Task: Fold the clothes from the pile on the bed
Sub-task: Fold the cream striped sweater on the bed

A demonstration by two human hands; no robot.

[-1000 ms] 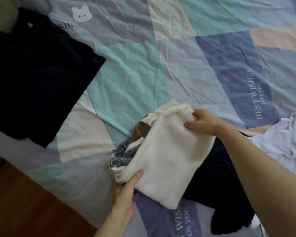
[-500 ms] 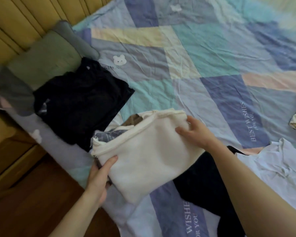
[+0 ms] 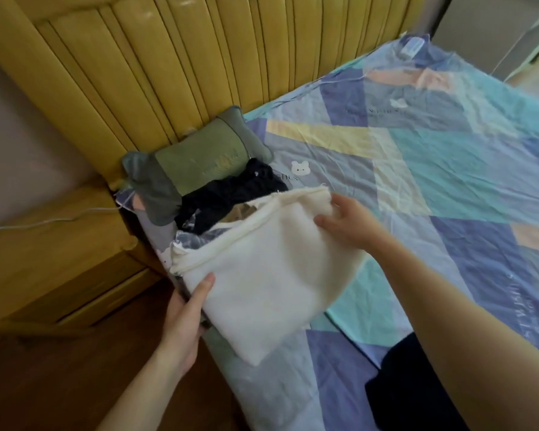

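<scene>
- The folded cream garment [image 3: 262, 275] is held between both hands above the near edge of the bed [image 3: 448, 188], with striped and brown cloth tucked beneath its upper edge.
- The left hand [image 3: 184, 318] grips the bundle's near-left side, thumb lying on top of the cream cloth and the fingers hidden underneath it.
- The right hand [image 3: 346, 219] grasps the far-right corner, fingers curled over the top edge.
- The bundle's long axis runs on a slant, from its loose lower corner, which hangs just right of the left hand, up to the corner under the right hand.
- The folded black clothes [image 3: 231, 197] lie beyond the bundle, ahead of the left hand and to the left of the right hand, touching the green pillow [image 3: 199, 163] at the headboard [image 3: 168, 73].
- My judgement: the bundle is bound for that black stack, so the move goes forward and to the left; the left hand is the nearer one.
- Another dark garment [image 3: 417, 387] lies unfolded under the right forearm, probably waiting its turn.
</scene>
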